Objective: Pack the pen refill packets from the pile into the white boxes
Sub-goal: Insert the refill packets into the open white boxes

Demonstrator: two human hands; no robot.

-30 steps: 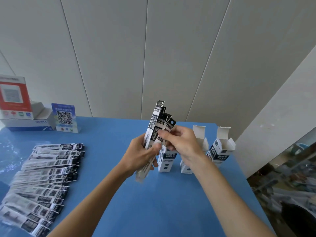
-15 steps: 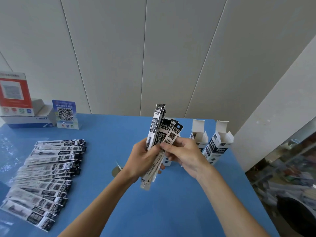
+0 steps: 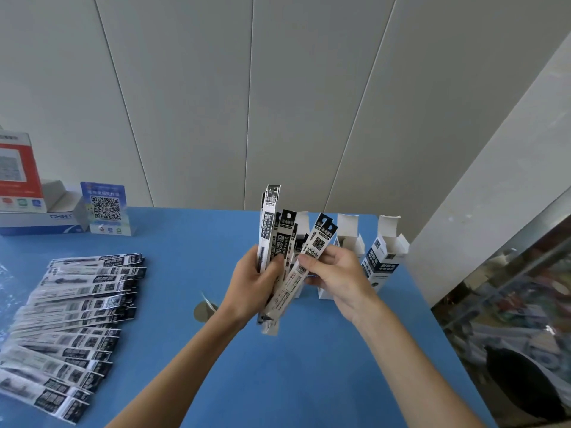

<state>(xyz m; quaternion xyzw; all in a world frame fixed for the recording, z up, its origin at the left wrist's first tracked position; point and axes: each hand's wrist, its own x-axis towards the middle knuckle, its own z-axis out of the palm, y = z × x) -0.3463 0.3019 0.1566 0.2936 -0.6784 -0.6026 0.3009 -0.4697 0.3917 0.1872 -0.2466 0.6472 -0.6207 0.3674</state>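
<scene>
While the left hand gripped a fanned bundle of refill packets, the right hand pinched one free; open white boxes stood just beyond, the pile far left. Next: insertion, probably.

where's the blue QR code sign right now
In the head view, the QR sign stands at the table's far left edge by the wall, just right of the stacked boxes and behind the packet pile.
</scene>
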